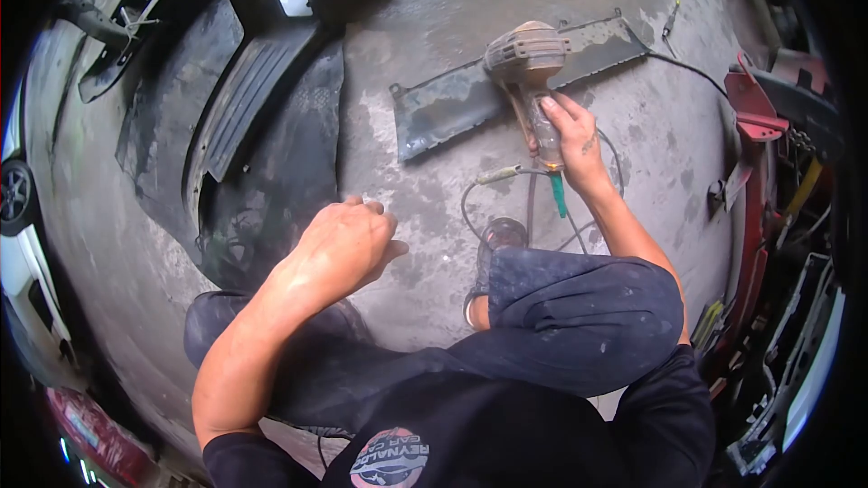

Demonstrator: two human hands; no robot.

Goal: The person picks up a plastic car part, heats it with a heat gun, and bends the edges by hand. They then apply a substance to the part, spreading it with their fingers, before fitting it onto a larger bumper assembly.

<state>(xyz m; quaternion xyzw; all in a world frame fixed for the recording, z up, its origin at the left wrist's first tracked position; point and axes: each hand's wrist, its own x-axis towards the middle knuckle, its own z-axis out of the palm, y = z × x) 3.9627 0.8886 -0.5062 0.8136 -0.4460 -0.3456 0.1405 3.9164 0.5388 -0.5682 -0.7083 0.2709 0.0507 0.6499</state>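
In the head view my right hand [577, 140] is wrapped around the handle of a corded power tool [529, 52]. Its dusty brown housing has vent slots and points away from me, and its working end is hidden. Green tape [558, 193] marks the cord just below the handle. Beyond and partly beneath the tool lies a long dark panel [452, 116] with worn edges, on the concrete. My left hand [345, 239] hovers over the floor in front of my knee, fingers curled in and thumb out. Nothing shows in it.
A large black molded liner [258, 117] with a ribbed strip spreads over the floor at left. Cables [466, 208] loop near my foot. Red metal equipment [755, 108] and car parts [796, 343] line the right side. Vehicles [36, 280] stand at far left.
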